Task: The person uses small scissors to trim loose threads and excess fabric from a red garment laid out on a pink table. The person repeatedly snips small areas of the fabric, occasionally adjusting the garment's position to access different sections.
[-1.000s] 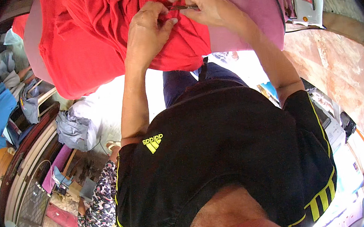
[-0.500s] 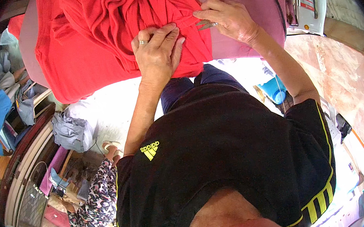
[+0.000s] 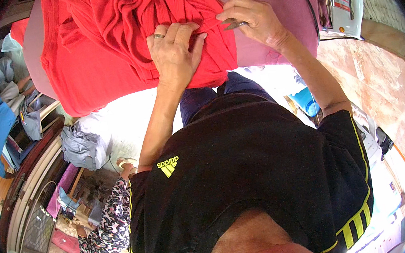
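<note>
On red cloth (image 3: pixel 97 83), left fingers (image 3: pixel 181 34) rest, grip unclear; right fingers (image 3: pixel 234 13) clasp metal snips (image 3: pixel 232 25), partly hidden.

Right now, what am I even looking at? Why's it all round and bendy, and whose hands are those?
They belong to the person wearing the camera. It sits on their head and looks down, so you see their black shirt too, and its wide lens bends straight edges. A red cloth lies partly bunched on a pinkish-purple surface. The left hand rests on the cloth; the right hand holds a small metal tool, probably snips, by the cloth's right edge. A white iron is off to the right.
</note>
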Demonstrator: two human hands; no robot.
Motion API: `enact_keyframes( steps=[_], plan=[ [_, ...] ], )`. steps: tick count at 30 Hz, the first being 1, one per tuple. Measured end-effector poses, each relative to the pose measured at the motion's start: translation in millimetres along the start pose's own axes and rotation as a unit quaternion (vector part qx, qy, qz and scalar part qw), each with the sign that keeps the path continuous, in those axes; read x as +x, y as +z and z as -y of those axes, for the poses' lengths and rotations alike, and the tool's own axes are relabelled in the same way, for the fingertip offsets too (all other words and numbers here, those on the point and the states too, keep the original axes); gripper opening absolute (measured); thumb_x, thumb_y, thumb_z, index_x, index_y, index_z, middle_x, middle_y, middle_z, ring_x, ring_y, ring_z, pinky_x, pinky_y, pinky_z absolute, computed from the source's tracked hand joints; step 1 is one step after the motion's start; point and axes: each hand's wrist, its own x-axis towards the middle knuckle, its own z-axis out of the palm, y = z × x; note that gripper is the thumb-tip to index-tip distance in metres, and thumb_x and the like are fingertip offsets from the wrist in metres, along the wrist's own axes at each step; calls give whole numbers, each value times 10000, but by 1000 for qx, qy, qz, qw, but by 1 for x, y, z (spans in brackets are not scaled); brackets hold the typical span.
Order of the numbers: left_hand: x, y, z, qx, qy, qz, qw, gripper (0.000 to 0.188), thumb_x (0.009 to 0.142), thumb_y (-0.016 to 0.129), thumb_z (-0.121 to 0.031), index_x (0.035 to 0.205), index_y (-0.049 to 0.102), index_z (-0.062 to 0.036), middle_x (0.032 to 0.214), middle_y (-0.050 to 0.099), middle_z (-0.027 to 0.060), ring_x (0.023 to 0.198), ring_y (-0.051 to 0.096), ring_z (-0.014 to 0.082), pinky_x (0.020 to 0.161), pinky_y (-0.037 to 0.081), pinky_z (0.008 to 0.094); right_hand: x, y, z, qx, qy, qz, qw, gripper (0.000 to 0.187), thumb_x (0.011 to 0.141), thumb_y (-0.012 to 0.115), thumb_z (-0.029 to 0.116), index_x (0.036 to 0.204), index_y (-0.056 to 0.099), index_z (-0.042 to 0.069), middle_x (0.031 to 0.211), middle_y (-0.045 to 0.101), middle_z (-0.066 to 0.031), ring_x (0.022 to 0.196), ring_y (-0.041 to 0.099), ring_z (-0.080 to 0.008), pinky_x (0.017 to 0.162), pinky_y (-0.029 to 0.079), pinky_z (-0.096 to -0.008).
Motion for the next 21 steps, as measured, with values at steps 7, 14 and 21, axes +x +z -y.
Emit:
enact_keyframes(
  steps=[7, 14, 21],
  plan=[
    [-5, 12, 10, -33, 35, -46, 998, 145, 703, 842, -179, 810, 747, -157, 887, 700, -44, 799, 591, 187, 701, 396, 361, 0, 1, 2, 12, 10, -6, 1000, 358, 726, 675, 5, 1045, 714, 162, 1030, 664, 0, 946, 674, -231, 804, 576, -344],
    [-1, 6, 4, -41, 18, -32, 998, 155, 697, 858, -153, 796, 741, -130, 894, 731, -7, 805, 620, 193, 708, 414, 358, -1, 1, 1, 1, -1, -14, 1000, 338, 732, 680, 22, 1035, 717, 167, 1030, 668, 9, 949, 676, -218, 816, 574, -346],
    [-1, 7, 5, -42, 9, -33, 999, 193, 689, 865, -166, 795, 710, -121, 897, 728, 4, 810, 625, 213, 710, 417, 364, -1, 3, -1, 33, -1, -27, 999, 329, 741, 689, 36, 1039, 718, 173, 1064, 679, -2, 975, 679, -225, 842, 573, -345]
  ],
)
